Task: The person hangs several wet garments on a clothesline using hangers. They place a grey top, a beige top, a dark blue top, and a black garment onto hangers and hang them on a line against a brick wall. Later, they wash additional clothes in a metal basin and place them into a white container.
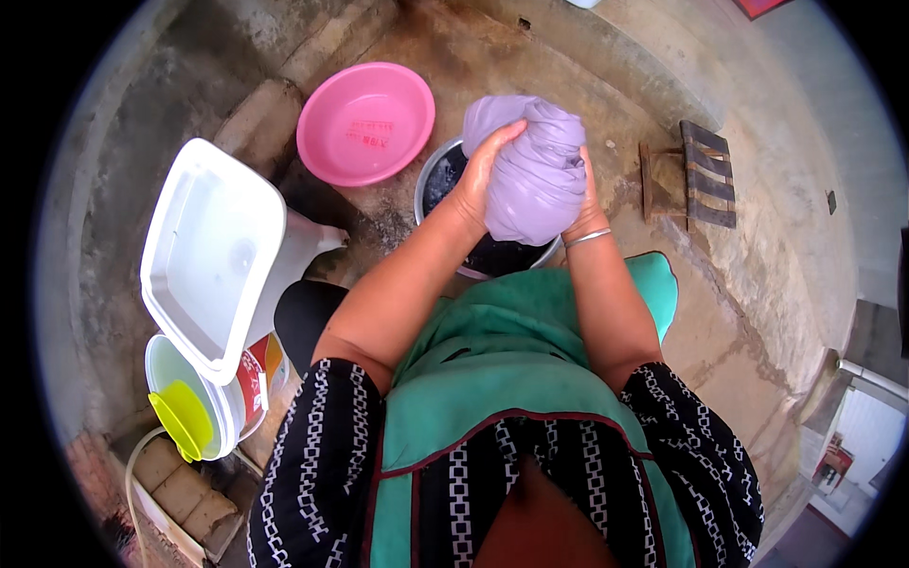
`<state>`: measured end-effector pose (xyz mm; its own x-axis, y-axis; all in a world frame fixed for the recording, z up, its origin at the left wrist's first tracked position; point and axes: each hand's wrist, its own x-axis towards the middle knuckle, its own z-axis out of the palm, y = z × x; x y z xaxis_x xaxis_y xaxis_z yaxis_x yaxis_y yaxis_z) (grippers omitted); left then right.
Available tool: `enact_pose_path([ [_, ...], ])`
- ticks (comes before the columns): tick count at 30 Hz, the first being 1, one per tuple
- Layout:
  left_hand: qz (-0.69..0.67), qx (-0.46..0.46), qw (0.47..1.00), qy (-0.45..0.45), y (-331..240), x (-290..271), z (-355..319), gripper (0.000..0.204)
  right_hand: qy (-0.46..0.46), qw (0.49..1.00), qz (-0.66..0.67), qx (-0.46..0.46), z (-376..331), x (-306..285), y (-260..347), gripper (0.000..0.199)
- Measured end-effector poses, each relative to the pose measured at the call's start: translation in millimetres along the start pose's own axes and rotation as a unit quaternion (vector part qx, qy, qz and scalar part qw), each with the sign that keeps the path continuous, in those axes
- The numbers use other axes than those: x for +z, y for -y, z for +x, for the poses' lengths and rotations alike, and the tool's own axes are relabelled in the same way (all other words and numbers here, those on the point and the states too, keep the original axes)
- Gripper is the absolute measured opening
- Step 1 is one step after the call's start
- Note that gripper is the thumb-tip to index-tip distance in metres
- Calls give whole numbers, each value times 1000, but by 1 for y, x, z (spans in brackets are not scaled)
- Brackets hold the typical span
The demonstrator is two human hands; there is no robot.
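Between my two hands I hold a bunched, wet-looking lavender cloth (535,175), its folds twisted into a ball. My left hand (483,180) presses its left side, with the thumb lying over the top. On the right side my right hand (582,204) grips it, mostly hidden behind the cloth; a silver bangle circles that wrist. Below the cloth stands a metal basin (419,194) holding dark contents with some suds, partly covered by my hands and the cloth. Whether the cloth touches the basin, I cannot tell.
A pink plastic basin (365,123) stands at the far left. Nearer on the left are a white rectangular tub (213,256), a round bucket (232,407) and a yellow-green scoop (182,419). A small slatted stool (708,175) sits at the right on the concrete floor.
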<state>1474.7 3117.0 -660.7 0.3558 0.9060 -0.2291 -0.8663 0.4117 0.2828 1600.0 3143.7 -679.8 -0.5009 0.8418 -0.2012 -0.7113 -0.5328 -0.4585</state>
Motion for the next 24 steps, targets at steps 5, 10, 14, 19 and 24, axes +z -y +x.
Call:
enact_pose_path([
  [5,28,-61,997,44,2,-12,-2,31,19,989,-146,-16,9,-21,6,37],
  [10,171,-73,981,61,-5,-7,-13,30,186,970,-152,-40,13,0,19,32],
  [14,157,-92,978,101,-9,-10,-16,31,236,965,-103,37,18,1,20,35],
  [19,206,99,973,-19,-45,15,-43,42,165,967,-195,14,65,12,-27,46],
  [24,384,402,817,-153,-163,30,-175,45,165,967,-152,119,71,184,-90,57],
])
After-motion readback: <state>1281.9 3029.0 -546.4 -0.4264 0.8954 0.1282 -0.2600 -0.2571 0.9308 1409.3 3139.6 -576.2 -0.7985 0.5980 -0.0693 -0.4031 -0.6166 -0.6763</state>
